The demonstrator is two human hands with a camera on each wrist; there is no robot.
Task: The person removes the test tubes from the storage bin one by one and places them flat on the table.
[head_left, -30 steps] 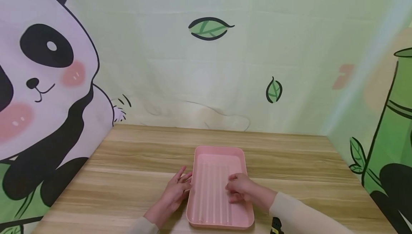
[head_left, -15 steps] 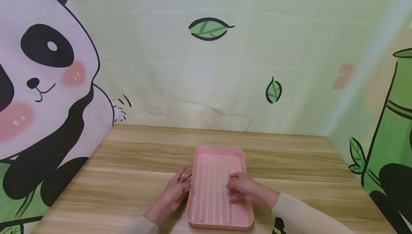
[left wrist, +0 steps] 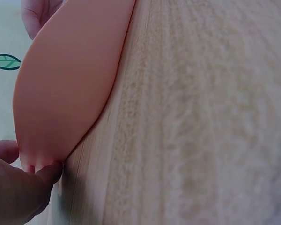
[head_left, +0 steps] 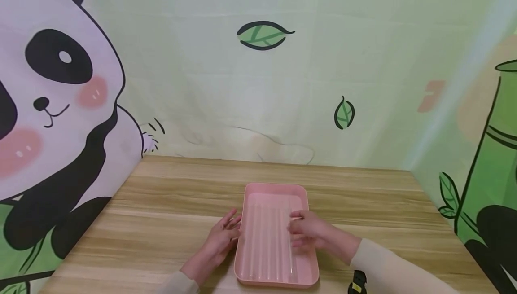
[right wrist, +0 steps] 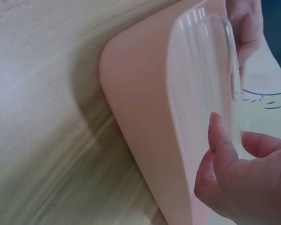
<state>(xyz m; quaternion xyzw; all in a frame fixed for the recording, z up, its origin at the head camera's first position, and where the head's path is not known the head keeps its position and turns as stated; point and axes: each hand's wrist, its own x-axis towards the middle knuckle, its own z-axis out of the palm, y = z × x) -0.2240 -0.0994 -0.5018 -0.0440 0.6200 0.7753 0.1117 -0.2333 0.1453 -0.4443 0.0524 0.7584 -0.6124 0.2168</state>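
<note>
Tray (head_left: 276, 188) on worktop (head_left: 181, 186), lower centre of head view, clear tubes (head_left: 264, 249) lengthwise inside. Left hand (head_left: 219, 242), unclenched, braces its left wall, likely against sliding; right hand (head_left: 310, 231) at rightmost tube (head_left: 292, 267), can't tell if pinching.

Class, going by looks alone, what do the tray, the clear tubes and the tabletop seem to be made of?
Tray: likely plastic, smooth and satin; rounded corners, even pink colour.
Clear tubes: glass or clear plastic, glossy; transparent, with bright highlights.
Tabletop: wood or printed laminate; streaked grain shows, finish unclear.
</note>
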